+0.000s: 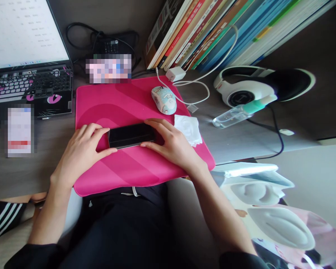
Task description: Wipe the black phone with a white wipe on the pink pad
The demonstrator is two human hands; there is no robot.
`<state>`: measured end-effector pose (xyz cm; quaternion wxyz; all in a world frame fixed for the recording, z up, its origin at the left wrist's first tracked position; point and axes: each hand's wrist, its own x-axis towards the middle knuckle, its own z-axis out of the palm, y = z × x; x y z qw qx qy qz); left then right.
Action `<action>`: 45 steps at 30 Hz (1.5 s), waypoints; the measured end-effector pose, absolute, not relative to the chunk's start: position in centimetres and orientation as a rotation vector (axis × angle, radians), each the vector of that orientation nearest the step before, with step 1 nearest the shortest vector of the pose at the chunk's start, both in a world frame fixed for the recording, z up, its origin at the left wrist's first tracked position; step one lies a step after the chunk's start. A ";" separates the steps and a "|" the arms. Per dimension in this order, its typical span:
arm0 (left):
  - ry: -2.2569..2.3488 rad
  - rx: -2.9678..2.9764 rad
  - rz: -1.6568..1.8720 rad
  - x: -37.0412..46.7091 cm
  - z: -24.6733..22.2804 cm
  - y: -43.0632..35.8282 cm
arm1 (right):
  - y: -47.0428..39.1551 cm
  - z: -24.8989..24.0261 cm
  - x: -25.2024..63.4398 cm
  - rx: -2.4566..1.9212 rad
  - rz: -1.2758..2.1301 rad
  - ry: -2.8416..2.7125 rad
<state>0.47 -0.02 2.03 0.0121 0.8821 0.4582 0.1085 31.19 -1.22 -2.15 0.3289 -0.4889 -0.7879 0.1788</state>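
So the biggest thing here is the pink mat (100,108), and its near edge is wavy and seems to poke out over the lap. If a forearm drags that edge, I reckon everything on it shifts. The row of books (198,33) leans past its far right side, and the laptop (25,31) is off to its left. White headphones (246,89) sit right of it, with the clear spray bottle (231,116) on its side between them and the mat. A knock from an elbow could roll that bottle, maybe leak it if the cap's loose.

Left hand (80,149) and right hand (172,144) are pinched narrow on either end of the black phone (131,135), which lies flat mid-mat. Only fingertips and thumbs at the edges, so an uneven lift could let a corner slip. White tissue (188,129) is on the mat's right edge; the mouse (164,100) is towards its far right corner, close enough to the white cable (208,91) to snag.
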 end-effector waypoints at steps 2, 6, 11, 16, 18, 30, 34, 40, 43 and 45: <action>1.431 2.758 0.329 0.5 2.0 0.0 | -1.2 -2.1 31.2 -1.273 0.466 -2.063; 1.440 2.765 0.314 0.5 2.0 0.0 | -1.2 -2.2 31.2 -1.280 0.464 -2.066; 1.434 2.758 0.327 0.5 1.8 0.0 | -1.2 -2.2 31.2 -1.273 0.466 -2.063; 1.426 2.755 0.331 0.4 1.8 0.1 | -1.3 -2.1 31.2 -1.272 0.464 -2.068; 1.421 2.754 0.335 0.4 1.8 0.1 | -1.2 -2.1 31.2 -1.268 0.464 -2.069; 1.423 2.750 0.313 0.4 1.8 0.2 | -1.1 -2.2 31.2 -1.255 0.441 -2.071; 1.431 2.729 0.326 0.4 1.7 0.2 | -1.1 -2.2 31.2 -1.251 0.434 -2.077; 1.438 2.711 0.328 0.5 1.7 0.1 | -1.0 -2.3 31.3 -1.251 0.444 -2.077; 1.441 2.716 0.324 0.5 1.7 0.1 | -1.1 -2.2 31.3 -1.253 0.448 -2.079; 1.441 2.720 0.317 0.5 1.7 0.1 | -1.0 -2.2 31.3 -1.251 0.445 -2.080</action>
